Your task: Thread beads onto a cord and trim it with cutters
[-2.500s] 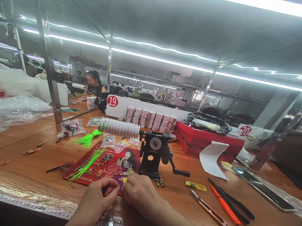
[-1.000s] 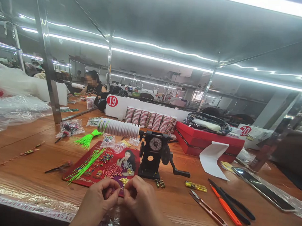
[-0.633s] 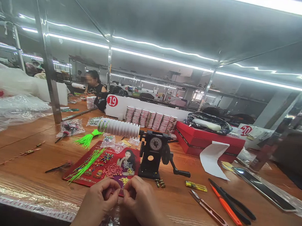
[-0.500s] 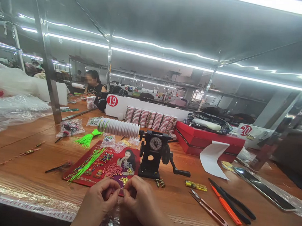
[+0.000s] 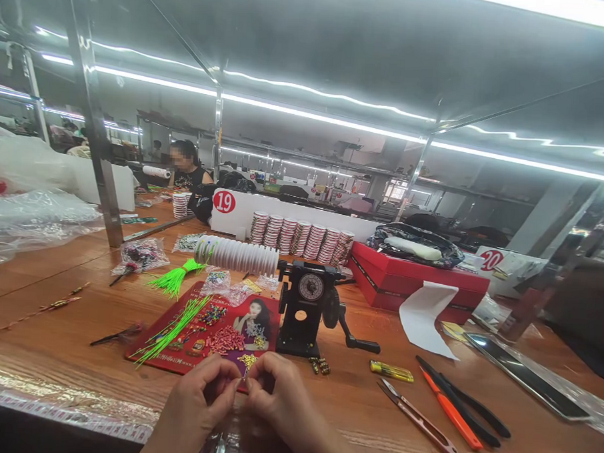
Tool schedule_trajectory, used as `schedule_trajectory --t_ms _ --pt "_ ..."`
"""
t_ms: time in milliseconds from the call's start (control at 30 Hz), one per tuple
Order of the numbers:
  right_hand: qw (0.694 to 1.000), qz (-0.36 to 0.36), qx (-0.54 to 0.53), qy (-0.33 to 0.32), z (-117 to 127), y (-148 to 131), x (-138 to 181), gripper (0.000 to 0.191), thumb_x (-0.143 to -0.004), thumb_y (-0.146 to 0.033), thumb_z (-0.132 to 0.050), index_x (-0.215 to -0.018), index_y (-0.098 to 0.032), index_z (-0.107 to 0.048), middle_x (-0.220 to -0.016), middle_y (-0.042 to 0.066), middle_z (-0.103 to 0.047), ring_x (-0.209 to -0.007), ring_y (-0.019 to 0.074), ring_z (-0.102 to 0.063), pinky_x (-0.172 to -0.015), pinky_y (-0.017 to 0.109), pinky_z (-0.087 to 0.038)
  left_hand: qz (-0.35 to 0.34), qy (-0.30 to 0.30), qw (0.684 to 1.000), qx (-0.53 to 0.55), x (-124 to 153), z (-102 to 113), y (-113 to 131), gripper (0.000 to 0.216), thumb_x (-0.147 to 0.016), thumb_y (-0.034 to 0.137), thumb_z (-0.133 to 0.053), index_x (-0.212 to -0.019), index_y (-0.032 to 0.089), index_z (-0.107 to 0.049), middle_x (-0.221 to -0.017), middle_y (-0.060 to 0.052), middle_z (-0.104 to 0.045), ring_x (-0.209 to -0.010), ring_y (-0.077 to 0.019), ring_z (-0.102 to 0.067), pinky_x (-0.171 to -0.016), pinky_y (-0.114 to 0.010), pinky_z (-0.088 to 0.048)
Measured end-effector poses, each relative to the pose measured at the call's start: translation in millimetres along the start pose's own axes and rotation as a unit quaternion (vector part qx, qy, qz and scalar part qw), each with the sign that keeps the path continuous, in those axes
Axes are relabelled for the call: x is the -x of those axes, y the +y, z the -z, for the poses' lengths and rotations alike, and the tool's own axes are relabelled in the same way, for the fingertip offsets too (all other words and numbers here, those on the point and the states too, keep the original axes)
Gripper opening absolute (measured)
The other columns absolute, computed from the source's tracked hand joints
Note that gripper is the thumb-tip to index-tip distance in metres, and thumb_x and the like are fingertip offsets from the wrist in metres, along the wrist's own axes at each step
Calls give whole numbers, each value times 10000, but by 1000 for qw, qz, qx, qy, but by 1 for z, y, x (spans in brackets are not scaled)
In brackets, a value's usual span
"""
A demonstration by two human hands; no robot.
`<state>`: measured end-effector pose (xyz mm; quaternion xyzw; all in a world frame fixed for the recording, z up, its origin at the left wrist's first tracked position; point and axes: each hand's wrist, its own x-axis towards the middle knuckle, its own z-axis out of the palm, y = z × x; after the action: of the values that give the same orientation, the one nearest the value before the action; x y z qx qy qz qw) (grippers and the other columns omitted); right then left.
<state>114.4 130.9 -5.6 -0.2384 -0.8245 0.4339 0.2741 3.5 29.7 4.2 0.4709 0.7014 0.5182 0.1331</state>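
Both hands meet at the front edge of a red printed mat (image 5: 151,347). My left hand (image 5: 207,392) pinches with thumb and forefinger, and my right hand (image 5: 275,392) pinches close beside it. Whatever tiny piece lies between the fingertips is too small to name. Just beyond the fingers is a small pile of gold beads (image 5: 247,362). Pink tube-shaped beads (image 5: 225,341), mixed coloured beads (image 5: 213,315) and bright green cords (image 5: 177,328) also lie on the mat. A black hand-cranked winder (image 5: 302,313) carrying white spools (image 5: 235,255) stands behind my right hand.
To the right lie a yellow lighter (image 5: 391,371), thread snips (image 5: 418,418), orange-and-black pliers (image 5: 454,407) and a phone (image 5: 528,376). Farther back are a red box (image 5: 414,278) and stacked spools (image 5: 301,240). A person (image 5: 187,165) sits beyond the partition. Plastic bags (image 5: 27,201) fill the left.
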Motion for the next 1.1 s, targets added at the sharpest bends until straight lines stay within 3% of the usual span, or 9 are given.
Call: schedule_trajectory --t_ms 267,1100 --pt "998 -29 -42 -27 3 -5 1 234 -683 93 -560 -611 -124 -513 -583 -61 -488 -570 84 -462 -521 142 -318 -5 -23 1000 5 1 2 5 145 -712 330 -548 -640 230 -625 -590 24 -605 -542 -158 -554 -527 -234 -446" --pt "999 5 -16 -41 7 -1 3 242 -634 101 -557 -605 -137 -523 -576 -79 -452 -548 71 -396 -509 151 -276 -19 -67 997 -28 1 0 -9 131 -772 279 -507 -689 216 -588 -613 40 -501 -562 -142 -487 -549 -230 -396"
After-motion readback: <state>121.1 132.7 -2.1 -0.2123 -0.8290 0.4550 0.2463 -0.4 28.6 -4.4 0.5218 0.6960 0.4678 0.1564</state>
